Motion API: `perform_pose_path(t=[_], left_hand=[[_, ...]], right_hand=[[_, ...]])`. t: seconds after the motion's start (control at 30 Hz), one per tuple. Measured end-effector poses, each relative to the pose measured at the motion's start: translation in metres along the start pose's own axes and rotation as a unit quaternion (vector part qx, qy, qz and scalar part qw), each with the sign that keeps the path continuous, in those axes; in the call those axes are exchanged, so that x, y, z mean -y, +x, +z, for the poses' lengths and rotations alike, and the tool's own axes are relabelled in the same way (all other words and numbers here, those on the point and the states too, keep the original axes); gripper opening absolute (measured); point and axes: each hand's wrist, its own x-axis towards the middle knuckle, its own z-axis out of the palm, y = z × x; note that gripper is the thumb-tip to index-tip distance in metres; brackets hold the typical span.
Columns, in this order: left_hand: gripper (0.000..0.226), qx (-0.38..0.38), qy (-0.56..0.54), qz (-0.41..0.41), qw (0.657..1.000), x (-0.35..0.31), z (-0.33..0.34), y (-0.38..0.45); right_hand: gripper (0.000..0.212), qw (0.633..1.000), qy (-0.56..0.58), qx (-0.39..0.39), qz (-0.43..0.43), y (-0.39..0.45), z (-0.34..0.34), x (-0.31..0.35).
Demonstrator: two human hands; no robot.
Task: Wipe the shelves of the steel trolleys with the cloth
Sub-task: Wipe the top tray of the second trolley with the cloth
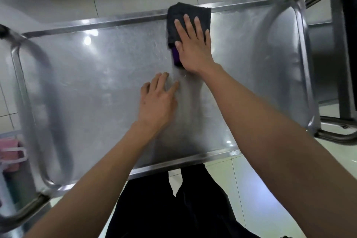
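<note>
Cloth [188,18] sits at the far rim of the trolley shelf [96,83] under my flat right hand [193,48], left hand [157,100] spread nearer me; I'd press evenly, overlapping strokes.

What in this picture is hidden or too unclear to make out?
- Head view: the part of the cloth under the right hand is covered by it.
- Head view: the left hand is motion-blurred, so whether it touches the trolley shelf is unclear.
- Head view: lower shelves are hidden beneath the top one.
- Head view: the pink item is cut off by the left edge.
</note>
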Motion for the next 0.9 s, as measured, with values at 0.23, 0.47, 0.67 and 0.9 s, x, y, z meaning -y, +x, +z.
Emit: perform_pose_path(t=[0.23,0.47,0.67,0.9], left_hand=[[0.058,0.034,-0.012,0.023,0.999,0.004,-0.01,0.0],[0.041,0.038,-0.121,0.026,0.992,0.014,-0.026,0.002],[0.034,-0.023,-0.066,-0.01,0.997,0.004,-0.018,-0.025],[0.038,0.028,-0.004,-0.022,0.999,-0.03,0.004,-0.072]], right_hand=[[0.061,1.0,-0.001,-0.007,0.007,0.011,-0.005,0.009],[0.06,1.0,0.012,0.006,-0.001,-0.067,0.015,-0.007],[0.061,1.0,0.004,0.002,0.001,-0.173,0.056,-0.017],[0.062,0.999,-0.014,0.013,-0.035,-0.282,0.093,-0.034]])
